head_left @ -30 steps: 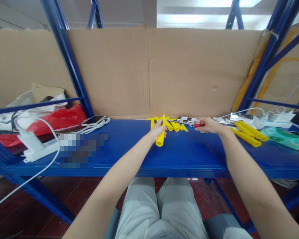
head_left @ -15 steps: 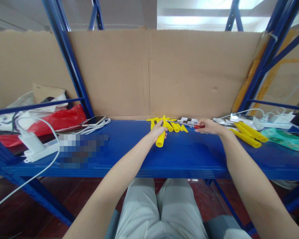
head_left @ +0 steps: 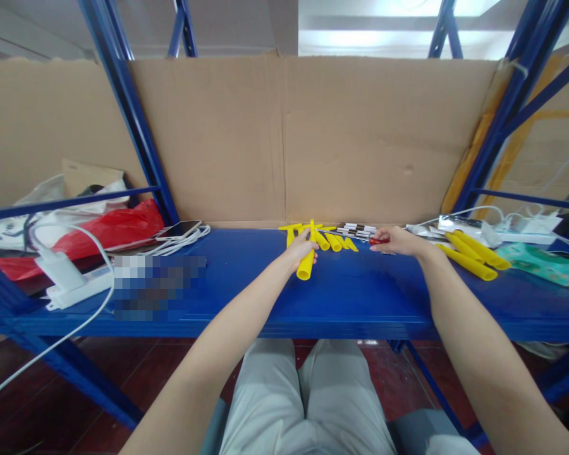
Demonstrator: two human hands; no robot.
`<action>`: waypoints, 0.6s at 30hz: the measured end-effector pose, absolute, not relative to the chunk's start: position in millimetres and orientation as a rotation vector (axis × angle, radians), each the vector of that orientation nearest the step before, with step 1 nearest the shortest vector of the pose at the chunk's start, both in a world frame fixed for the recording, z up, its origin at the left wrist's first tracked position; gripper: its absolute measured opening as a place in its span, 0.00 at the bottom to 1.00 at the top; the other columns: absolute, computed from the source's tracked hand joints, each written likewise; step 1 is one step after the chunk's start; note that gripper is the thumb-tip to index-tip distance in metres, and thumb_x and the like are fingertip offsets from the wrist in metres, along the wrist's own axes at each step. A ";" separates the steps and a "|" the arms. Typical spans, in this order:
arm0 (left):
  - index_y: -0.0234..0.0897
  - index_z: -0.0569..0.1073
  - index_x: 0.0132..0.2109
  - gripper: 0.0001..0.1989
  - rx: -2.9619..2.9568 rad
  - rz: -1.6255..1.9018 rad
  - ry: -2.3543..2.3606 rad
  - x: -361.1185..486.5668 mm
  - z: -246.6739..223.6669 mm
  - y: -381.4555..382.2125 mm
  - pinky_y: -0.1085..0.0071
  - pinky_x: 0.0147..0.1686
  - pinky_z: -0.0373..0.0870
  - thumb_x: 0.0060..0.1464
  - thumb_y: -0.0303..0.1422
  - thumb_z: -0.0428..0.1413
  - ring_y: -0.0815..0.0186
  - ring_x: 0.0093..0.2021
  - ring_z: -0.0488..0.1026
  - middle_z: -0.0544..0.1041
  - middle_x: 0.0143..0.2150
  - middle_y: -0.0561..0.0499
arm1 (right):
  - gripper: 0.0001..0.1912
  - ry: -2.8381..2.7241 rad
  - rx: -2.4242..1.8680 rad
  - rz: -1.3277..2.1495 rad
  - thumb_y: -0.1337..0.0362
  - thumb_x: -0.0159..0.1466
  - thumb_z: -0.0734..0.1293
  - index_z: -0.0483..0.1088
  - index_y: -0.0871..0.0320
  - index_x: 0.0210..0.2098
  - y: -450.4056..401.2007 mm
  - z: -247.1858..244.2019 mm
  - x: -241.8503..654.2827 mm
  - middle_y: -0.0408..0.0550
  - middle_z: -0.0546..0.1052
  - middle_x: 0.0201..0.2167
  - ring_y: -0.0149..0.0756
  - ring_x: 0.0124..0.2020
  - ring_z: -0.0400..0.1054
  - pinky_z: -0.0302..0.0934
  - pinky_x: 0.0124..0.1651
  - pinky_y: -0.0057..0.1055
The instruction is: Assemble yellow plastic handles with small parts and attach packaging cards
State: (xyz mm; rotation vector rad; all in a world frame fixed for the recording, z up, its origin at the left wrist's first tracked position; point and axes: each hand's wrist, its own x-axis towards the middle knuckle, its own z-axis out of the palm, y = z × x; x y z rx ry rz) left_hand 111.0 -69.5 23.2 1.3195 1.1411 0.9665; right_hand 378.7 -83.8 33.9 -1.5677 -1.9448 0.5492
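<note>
From here, the left hand's fingers [head_left: 303, 248] are gripping a yellow tube [head_left: 305, 269] above the blue worktop [head_left: 355, 297], its open end facing the person. The right hand's fingers [head_left: 383, 241] are grasping the red handle [head_left: 379, 241] of a thin tool, whose shaft is reaching toward the tube's far end. More yellow pieces [head_left: 332, 241] are lying just beyond, beside black-and-white strips [head_left: 356, 229].

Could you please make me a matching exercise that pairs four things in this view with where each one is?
Column one:
1. Left hand
2. Right hand
3. Red bag
4. Green packet

Column two:
A. Far right of the view
B. Around a yellow tube
C. Far left of the view
D. On a red-handled tool

Pairs: 1-B; 2-D; 3-C; 4-A.
</note>
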 end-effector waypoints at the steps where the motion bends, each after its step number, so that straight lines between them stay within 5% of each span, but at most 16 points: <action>1: 0.45 0.49 0.69 0.39 1.322 0.965 1.143 111.2 23.1 -69.6 0.77 0.18 0.64 0.53 0.17 0.50 0.76 0.18 0.64 0.73 0.34 0.50 | 0.28 -1.930 -1.567 0.548 0.42 0.38 0.74 0.64 0.56 0.25 -82.8 32.8 378.8 0.41 0.69 0.18 0.30 0.20 0.63 0.57 0.24 0.27; 11: 0.46 0.48 0.69 0.39 1.332 0.962 1.188 111.4 24.3 -70.9 0.77 0.18 0.64 0.53 0.19 0.51 0.76 0.17 0.64 0.73 0.34 0.51 | 0.28 -2.021 -1.584 0.557 0.38 0.41 0.70 0.68 0.57 0.26 -87.8 37.2 376.0 0.43 0.70 0.19 0.31 0.22 0.63 0.58 0.25 0.28; 18: 0.46 0.48 0.69 0.39 1.348 0.966 1.207 111.8 24.5 -75.0 0.78 0.17 0.63 0.54 0.19 0.50 0.77 0.17 0.63 0.74 0.34 0.51 | 0.30 -1.942 -1.561 0.520 0.42 0.36 0.74 0.60 0.55 0.25 -79.9 30.3 377.8 0.39 0.67 0.18 0.29 0.21 0.61 0.57 0.24 0.28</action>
